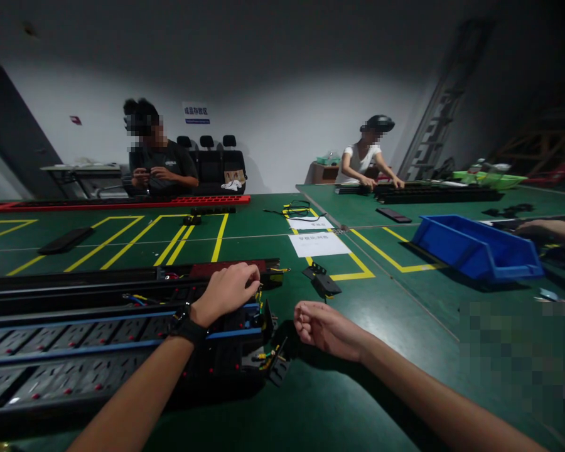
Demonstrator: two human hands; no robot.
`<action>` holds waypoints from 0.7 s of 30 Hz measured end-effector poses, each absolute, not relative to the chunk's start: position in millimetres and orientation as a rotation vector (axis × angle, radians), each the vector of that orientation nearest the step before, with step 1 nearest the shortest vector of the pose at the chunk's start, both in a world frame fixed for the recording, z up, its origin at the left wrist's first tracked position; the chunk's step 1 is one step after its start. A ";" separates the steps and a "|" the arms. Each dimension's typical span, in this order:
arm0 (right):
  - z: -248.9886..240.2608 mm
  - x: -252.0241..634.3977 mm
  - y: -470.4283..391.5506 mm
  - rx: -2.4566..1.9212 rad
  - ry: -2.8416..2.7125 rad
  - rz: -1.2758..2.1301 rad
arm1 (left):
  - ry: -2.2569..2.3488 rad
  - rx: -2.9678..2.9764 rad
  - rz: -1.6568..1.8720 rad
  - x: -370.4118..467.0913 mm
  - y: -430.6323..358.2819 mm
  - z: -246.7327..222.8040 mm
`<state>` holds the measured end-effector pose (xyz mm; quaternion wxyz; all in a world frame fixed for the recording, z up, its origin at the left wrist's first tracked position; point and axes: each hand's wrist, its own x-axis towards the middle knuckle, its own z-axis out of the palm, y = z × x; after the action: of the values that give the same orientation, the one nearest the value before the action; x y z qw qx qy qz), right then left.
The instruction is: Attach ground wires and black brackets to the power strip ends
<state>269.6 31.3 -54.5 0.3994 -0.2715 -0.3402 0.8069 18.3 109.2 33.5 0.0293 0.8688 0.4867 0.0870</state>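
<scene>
Long black power strips (122,326) with rows of sockets, red dots and blue edges lie side by side at the left. Over their right end, my left hand (228,289) is closed, fingers bent down beside the yellow and green wires (263,356); what the fingertips hold, if anything, is hidden. A small black end plate (279,367) hangs tilted off the near strip's end. To the right of it, above the green table, my right hand (327,329) is closed with curled fingers. I cannot make out what lies in them.
Beyond my right hand lies a loose black bracket (324,282), with paper sheets (319,245) behind. A blue bin (475,248) stands at right, near another person's hand (553,232). Two people work across the table; a red rail (193,201) lies before one.
</scene>
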 end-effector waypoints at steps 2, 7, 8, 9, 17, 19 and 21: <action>-54.7 269.8 31.3 -0.684 -0.852 2.044 | 1.515 2.676 0.248 18.0 109.7 34.1; -57.0 270.1 31.9 -0.668 -0.858 2.047 | 1.569 2.663 0.238 13.6 113.8 36.7; -57.3 270.1 32.0 -0.668 -0.856 2.048 | 1.572 2.660 0.234 12.9 114.2 37.1; -57.4 270.1 32.1 -0.670 -0.853 2.050 | 1.572 2.657 0.227 12.3 114.4 37.3; -56.1 269.8 31.4 -0.676 -0.859 2.050 | 1.561 2.639 0.214 11.9 113.7 32.3; -56.5 270.0 31.5 -0.673 -0.864 2.052 | 1.559 2.638 0.220 11.1 115.2 30.6; -57.2 270.2 31.8 -0.670 -0.861 2.051 | 1.551 2.638 0.221 10.2 116.7 28.8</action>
<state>270.2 31.8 -57.2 0.3982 -0.2645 -0.3400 0.8099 10.2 116.7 28.8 0.0370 0.8592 0.5052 0.0718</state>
